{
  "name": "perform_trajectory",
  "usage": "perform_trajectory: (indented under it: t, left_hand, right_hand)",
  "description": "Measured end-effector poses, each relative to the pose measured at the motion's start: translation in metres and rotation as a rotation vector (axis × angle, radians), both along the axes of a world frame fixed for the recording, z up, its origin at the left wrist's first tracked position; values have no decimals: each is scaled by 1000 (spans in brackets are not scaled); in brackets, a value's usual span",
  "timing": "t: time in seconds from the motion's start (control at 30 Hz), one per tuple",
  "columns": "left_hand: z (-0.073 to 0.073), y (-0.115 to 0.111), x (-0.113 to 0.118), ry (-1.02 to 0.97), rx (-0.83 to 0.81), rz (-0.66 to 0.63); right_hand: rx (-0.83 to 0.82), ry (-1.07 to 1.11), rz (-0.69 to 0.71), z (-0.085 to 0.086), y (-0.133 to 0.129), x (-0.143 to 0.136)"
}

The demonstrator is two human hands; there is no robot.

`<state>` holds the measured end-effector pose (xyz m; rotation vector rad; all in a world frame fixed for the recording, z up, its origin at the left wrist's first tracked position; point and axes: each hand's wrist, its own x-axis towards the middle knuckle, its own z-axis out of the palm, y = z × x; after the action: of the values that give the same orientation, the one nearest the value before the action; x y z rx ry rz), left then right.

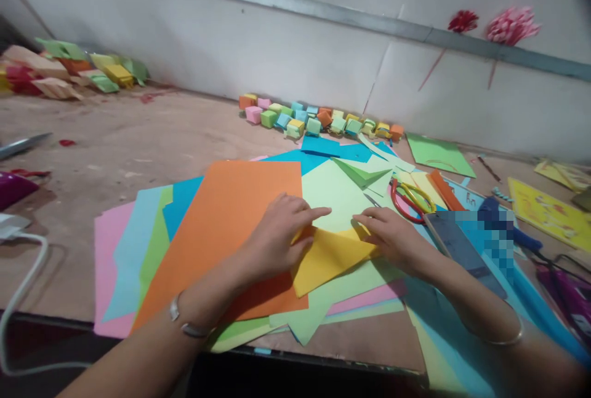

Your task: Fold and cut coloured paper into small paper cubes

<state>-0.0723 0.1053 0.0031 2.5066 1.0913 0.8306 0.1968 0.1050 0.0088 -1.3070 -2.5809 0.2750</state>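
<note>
A folded yellow paper (330, 259) lies over pale green sheets, between my two hands. My left hand (281, 235) holds its left side, thumb on the paper and index finger stretched out to the right. My right hand (388, 235) has its fingers on the paper's right corner. Under my left hand and forearm is a large orange sheet (231, 207). Just beyond my right hand are scissors (413, 199) with red and yellow handles. A folded green piece (362, 173) rests on the pale green paper.
Small coloured paper cubes (314, 118) line the wall, with more paper pieces (64, 69) at back left. A phone (462, 247) lies beside my right forearm, near a blue tool (498, 222). A white cable (28, 287) hangs over the left front edge.
</note>
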Motion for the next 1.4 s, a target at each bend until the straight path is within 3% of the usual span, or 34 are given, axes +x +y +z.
perform_trajectory:
  t: [0.1,0.23,0.33,0.53,0.77,0.87,1.07,1.13,1.27,1.33,1.4]
  left_hand:
    - [11,6,-13,-240,-64,134]
    - [18,8,-26,-556,20,421]
    - [18,6,-29,-693,79,509]
    - [19,1,-21,-656,236,521]
    - [20,-2,-12,-478,408,385]
    - [18,-3,-9,-440,441,278]
    - [10,-9,1,-269,527,170]
    - [9,-12,4,-199,549,149]
    - [7,-13,5,-85,457,158]
    - [6,-11,2,-98,434,213]
    - [3,-8,-1,-120,439,275]
  right_hand:
    - [-74,-1,-48,2,7,-5]
    - [-197,67,-109,11,7,-3]
    - [-295,166,-146,20,7,0]
    - [-444,527,-343,26,19,9]
    - [-366,1012,-625,21,39,24]
    - [-466,1048,-600,21,26,14]
    - [-991,964,-314,17,-16,-25]
    - [-876,866,-277,18,-21,-29]
    - [-298,582,-233,21,-16,-18]
    - [-195,495,-195,21,-13,-13]
    - [-197,461,-165,19,-12,-10]
